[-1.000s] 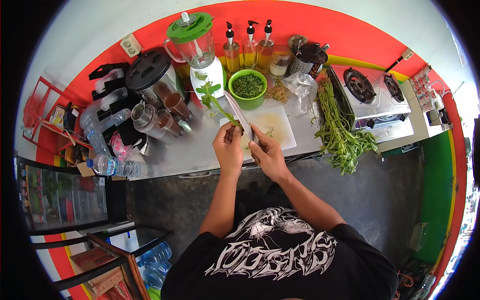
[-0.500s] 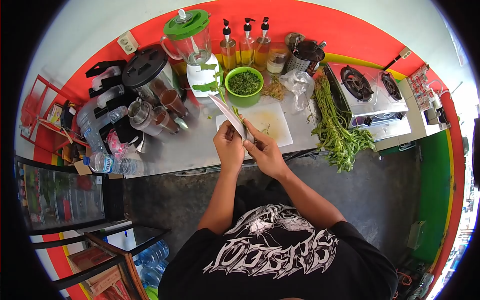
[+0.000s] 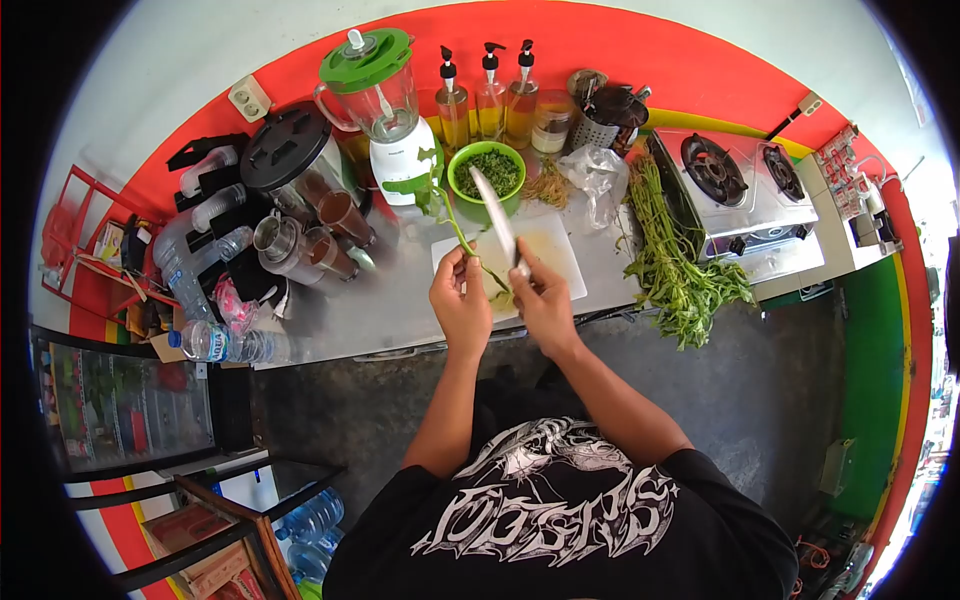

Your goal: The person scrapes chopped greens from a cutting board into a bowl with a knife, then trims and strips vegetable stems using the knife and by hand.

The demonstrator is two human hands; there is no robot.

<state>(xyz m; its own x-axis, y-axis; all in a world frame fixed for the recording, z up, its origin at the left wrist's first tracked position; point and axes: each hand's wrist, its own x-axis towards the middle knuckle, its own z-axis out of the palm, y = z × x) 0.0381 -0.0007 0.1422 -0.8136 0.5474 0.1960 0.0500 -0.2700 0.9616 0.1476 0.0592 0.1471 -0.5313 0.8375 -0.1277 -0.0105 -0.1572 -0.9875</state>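
My left hand (image 3: 461,300) pinches a green leafy stem (image 3: 456,226), its leaves pointing up toward the blender base. My right hand (image 3: 543,302) grips a knife (image 3: 496,212) by its handle, blade angled up and to the left, passing in front of the green bowl (image 3: 508,205). A gap separates the blade from the stem. Below both hands lies a white cutting board (image 3: 562,256) with a few green scraps. Chopped greens (image 3: 490,172) fill the bowl behind it.
A leafy bundle (image 3: 680,260) lies right of the board beside the gas stove (image 3: 755,185). The blender (image 3: 396,150), pump bottles (image 3: 490,108) and a plastic bag (image 3: 597,180) stand behind. Brown-filled glasses (image 3: 345,215) and a water bottle (image 3: 225,343) are at the left.
My hands have moved apart. The knife has come away from the stem and swung to the right, with its tip now over the bowl. The stem stays in my left hand.
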